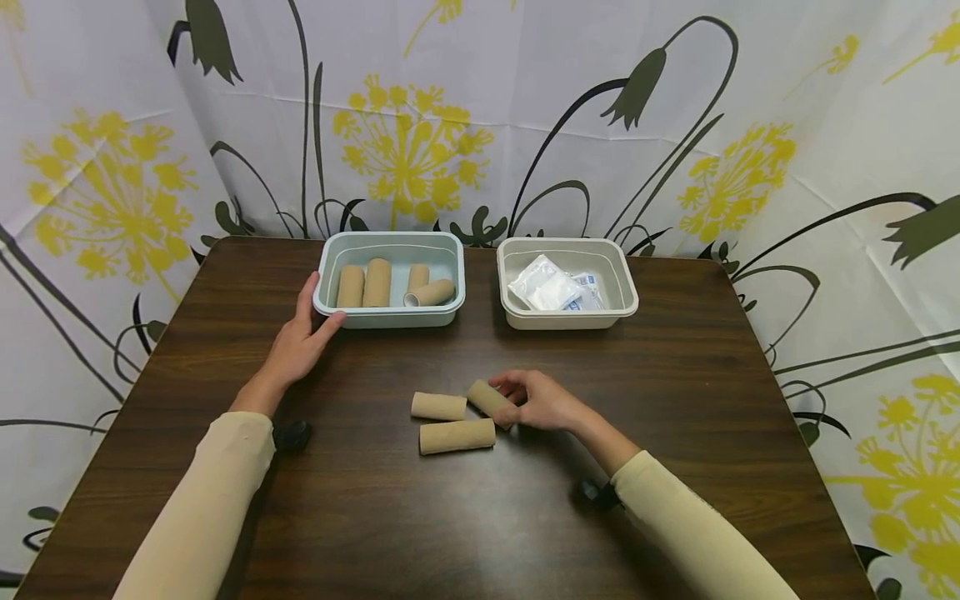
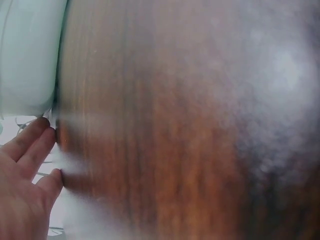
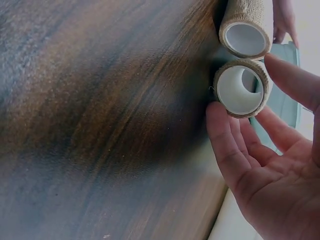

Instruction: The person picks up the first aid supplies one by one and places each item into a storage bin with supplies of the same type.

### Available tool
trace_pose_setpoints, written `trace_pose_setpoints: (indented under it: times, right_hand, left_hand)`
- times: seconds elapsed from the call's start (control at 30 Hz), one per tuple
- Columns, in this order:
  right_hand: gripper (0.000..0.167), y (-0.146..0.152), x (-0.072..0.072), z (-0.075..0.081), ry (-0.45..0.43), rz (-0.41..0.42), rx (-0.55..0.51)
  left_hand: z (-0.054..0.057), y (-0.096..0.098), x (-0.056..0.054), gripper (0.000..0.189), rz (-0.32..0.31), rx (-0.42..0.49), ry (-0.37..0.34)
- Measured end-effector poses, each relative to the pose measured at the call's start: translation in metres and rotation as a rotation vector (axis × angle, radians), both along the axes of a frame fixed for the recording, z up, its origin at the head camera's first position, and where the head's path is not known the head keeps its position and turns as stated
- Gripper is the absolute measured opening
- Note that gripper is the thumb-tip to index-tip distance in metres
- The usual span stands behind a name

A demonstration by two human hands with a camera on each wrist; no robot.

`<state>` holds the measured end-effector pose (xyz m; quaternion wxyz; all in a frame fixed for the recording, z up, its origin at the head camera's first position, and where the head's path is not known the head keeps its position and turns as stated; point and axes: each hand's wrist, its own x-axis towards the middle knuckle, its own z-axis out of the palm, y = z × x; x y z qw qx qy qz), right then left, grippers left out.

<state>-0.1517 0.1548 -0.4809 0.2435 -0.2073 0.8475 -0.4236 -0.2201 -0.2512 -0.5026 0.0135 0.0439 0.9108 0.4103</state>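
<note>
My right hand (image 1: 542,402) holds a tan bandage roll (image 1: 487,398) between thumb and fingers at the middle of the table. In the right wrist view the held roll shows crinkled fabric round a white hollow core (image 3: 235,97). Two more tan rolls lie close by, a shorter one (image 1: 438,407) behind a longer one (image 1: 457,437). My left hand (image 1: 296,346) touches the front left corner of a pale blue bin (image 1: 390,319), fingers straight along its side and thumb at the front rim. Several tan rolls (image 1: 377,283) are inside, some upright-facing and one lying across.
To the right of the blue bin stands a beige bin (image 1: 567,320) with clear and white packets (image 1: 551,286) in it. Both bins are at the back edge of the dark wood table (image 1: 360,517). A flowered curtain (image 1: 465,108) hangs behind.
</note>
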Motion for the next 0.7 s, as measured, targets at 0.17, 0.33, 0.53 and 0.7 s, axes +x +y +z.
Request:
trace_pose_setpoints:
  times: [0.17,0.33,0.53,0.7]
  right_hand:
    - [0.050,-0.0012,0.0001,0.0001,0.006,0.003,-0.002]
    - [0.049,-0.0014,0.0002,0.0001,0.002,0.000,-0.007]
    - [0.048,-0.0020,0.0006,0.0010,0.005,-0.012,-0.003]
    - [0.047,-0.0030,0.0009,-0.0002,0.024,-0.026,0.003]
  left_hand:
    - [0.0007,-0.0006,0.0001,0.081,0.000,0.001,0.000]
    - [0.0005,-0.0012,0.0001,0.081,-0.001,0.005,-0.010]
    - [-0.0012,-0.0015,-0.0011,0.080,-0.005,0.007,-0.010]
    - [-0.0017,-0.0010,-0.0014,0.081,-0.002,0.010,-0.004]
